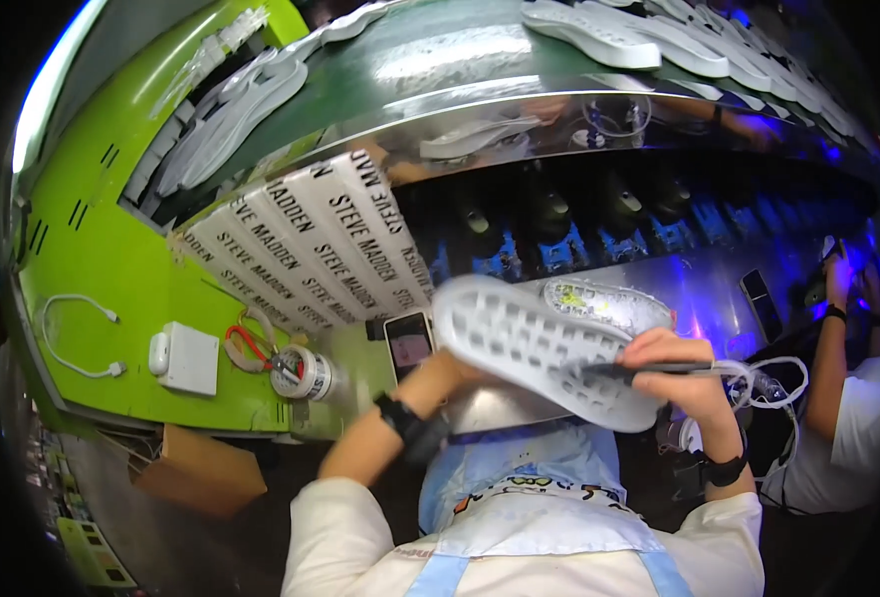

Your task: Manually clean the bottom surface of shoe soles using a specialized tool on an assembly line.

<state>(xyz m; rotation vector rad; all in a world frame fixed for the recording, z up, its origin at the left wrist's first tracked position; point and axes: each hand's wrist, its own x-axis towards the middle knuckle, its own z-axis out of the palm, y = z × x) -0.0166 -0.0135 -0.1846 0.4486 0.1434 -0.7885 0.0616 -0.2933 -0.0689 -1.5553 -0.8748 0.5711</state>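
Note:
A white shoe sole [505, 333] with a grid of square hollows is held up at a slant in front of me. My left hand [458, 372] grips its near left edge, the fingers mostly hidden behind it. In my right hand [681, 370] is a dark pen-like tool [609, 369], its tip over the hollows at the sole's right end; whether it touches cannot be made out. A white cord [773, 383] runs right from near the tool. Just beyond lies a second sole [624, 305], pale with yellow marks, on the metal worktop [694, 284].
A printed white box [306, 239] stands left of the soles, near a phone [410, 343]. On the green table [92, 224] are red-handled scissors [246, 343], a tape roll [301, 373] and a white charger [186, 358]. More soles [599, 35] line the far belt. A co-worker's arm [826, 373] is at right.

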